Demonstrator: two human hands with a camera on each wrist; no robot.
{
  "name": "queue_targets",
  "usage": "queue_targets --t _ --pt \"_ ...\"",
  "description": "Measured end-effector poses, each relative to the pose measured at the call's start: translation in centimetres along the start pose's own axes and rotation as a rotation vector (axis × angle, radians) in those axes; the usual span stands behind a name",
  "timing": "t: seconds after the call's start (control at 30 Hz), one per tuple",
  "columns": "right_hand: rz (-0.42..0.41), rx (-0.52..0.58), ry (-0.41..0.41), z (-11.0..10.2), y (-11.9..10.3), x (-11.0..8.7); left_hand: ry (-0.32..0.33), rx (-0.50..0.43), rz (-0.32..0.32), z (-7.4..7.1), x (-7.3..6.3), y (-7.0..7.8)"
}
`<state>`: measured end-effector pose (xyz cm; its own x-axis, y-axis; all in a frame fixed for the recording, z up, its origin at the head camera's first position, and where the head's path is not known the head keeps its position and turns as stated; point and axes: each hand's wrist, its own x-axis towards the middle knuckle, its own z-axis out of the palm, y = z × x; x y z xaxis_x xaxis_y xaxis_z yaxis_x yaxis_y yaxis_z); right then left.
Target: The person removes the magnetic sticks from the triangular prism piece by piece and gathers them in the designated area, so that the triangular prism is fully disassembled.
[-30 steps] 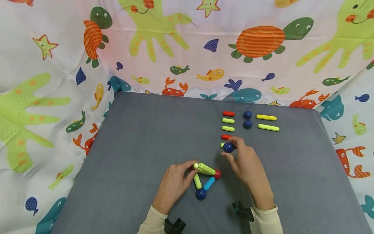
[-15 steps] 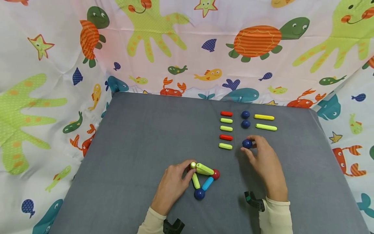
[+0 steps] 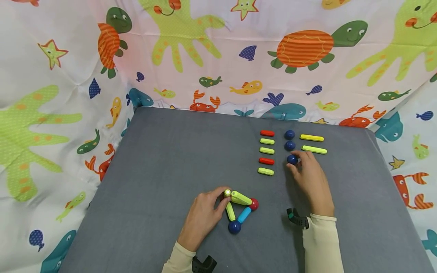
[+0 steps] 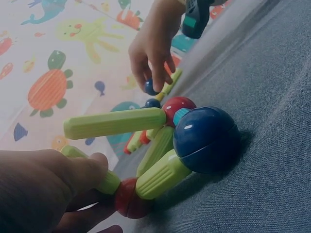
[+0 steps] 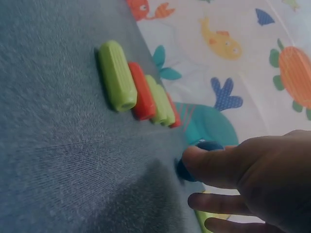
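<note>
My left hand (image 3: 203, 214) pinches an upright light-green magnetic stick (image 4: 110, 182) between thumb and fingers, at the red ball (image 4: 132, 200) of a small triangular frame. The frame joins light-green sticks, a light-blue stick (image 3: 244, 215), a second red ball (image 3: 253, 204) and a dark-blue ball (image 3: 234, 227) at the near corner. Another green stick (image 4: 114, 123) rises from the second red ball. My right hand (image 3: 313, 184) holds a loose dark-blue ball (image 3: 291, 159) by thumb and fingertips, low over the cloth, just nearer me than two other blue balls (image 3: 290, 145).
A column of short red and green sticks (image 3: 266, 161) lies left of the blue balls. Two longer sticks, one yellow (image 3: 312, 138) and one green (image 3: 314, 149), lie to their right. A printed sea-animal curtain (image 3: 191, 45) borders the grey table (image 3: 170, 151).
My right hand has carried the blue ball from above the short-stick column rightward, then forward, close to the other blue balls. My left hand stays on the frame.
</note>
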<state>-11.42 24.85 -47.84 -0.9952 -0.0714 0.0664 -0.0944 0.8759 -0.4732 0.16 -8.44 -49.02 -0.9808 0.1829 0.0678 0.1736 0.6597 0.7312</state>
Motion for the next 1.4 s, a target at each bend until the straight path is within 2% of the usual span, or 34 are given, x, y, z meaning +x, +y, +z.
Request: queue_targets --t 0.37,0.7,0.9,1.0,1.07,1.27,1.4 --pt "-0.004 -0.021 -0.033 1.2 1.1 1.9 0.012 0.01 -0.013 0.0 -0.2 -0.1" --pt "0.027 -0.024 -0.064 0.7 1.0 1.8 0.013 0.031 -0.009 -0.1 -0.1 0.1" --pt "0.046 -0.045 -0.054 -0.6 -0.5 0.9 0.022 0.037 -0.002 -0.1 -0.2 0.1" --pt "-0.002 -0.006 -0.03 -1.3 -2.1 -0.2 0.031 0.048 0.009 0.0 -0.1 0.0" --pt "-0.066 0.037 -0.032 -1.3 -3.6 -1.2 0.036 0.052 0.011 0.0 -0.1 0.0" --pt "-0.281 0.157 -0.147 -0.2 -7.8 -4.5 0.035 0.05 0.002 0.0 0.0 0.0" --pt "-0.338 0.149 -0.21 1.1 -9.6 -6.6 0.038 0.059 0.01 0.0 -0.1 0.0"
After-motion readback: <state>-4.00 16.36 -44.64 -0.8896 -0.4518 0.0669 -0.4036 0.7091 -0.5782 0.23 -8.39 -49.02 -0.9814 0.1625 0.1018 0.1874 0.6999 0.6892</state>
